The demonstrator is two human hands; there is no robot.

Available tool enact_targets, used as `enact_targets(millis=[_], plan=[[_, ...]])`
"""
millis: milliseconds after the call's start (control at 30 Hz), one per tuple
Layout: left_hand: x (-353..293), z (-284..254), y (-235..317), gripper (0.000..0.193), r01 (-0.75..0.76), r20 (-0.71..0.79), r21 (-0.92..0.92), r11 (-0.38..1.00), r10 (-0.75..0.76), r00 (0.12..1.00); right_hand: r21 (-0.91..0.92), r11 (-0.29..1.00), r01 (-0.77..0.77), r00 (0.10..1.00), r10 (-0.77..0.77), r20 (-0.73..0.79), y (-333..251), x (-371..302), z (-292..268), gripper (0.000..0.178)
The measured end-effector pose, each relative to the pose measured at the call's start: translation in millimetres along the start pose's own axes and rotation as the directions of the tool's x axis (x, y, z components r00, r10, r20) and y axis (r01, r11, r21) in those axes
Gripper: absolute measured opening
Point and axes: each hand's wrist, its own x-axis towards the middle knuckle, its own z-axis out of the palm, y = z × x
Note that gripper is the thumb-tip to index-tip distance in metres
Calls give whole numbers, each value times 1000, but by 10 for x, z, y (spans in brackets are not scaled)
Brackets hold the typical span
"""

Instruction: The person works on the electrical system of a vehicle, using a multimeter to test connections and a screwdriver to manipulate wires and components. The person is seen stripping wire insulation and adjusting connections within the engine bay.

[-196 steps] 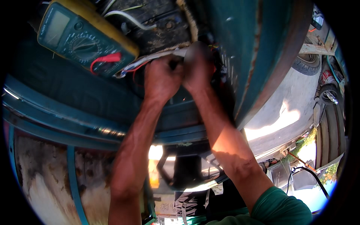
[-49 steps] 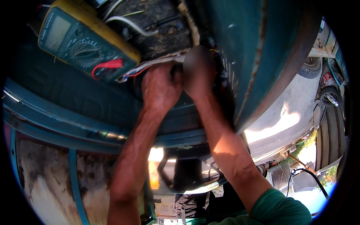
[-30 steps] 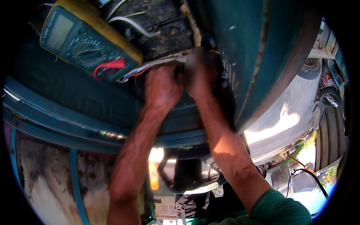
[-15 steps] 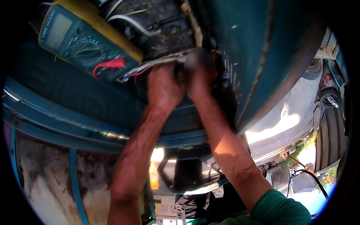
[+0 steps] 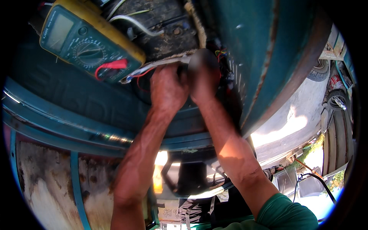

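My left hand is closed, with its fingers curled inward by the wiring. What they pinch, if anything, is hidden. My right hand is right beside it, and a round blurred patch covers its fingers. Red and blue wires run from the left toward my left hand. More thin coloured wires show just past my right hand. A green multimeter in a yellow case lies tilted to the left of my hands, with a red lead plugged into its lower end.
Beyond my hands is a dark, dirty recess with a white cable in it. A curved green metal panel rises on the right. Below my wrists runs a green metal ledge. Tyres lie at the far right.
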Motion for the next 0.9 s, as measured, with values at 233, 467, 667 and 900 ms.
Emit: enact_targets(millis=[233,467,667,900], plan=[[34,-14,49,17,73,16,27,997,-74,997,562,750,-348,911,413,13,-37,56,114,25],[-4,21,-8,18,16,-84,9,1000,-15,996,639,628,-444,884,424,197,98,79,57,20],[29,-50,55,21,47,40,70,996,-50,998,495,802,-334,918,397,-24,-66,58,94,24],[-70,-36,12,22,62,-106,-92,994,-71,992,601,689,-405,893,441,95,-13,88,70,20]])
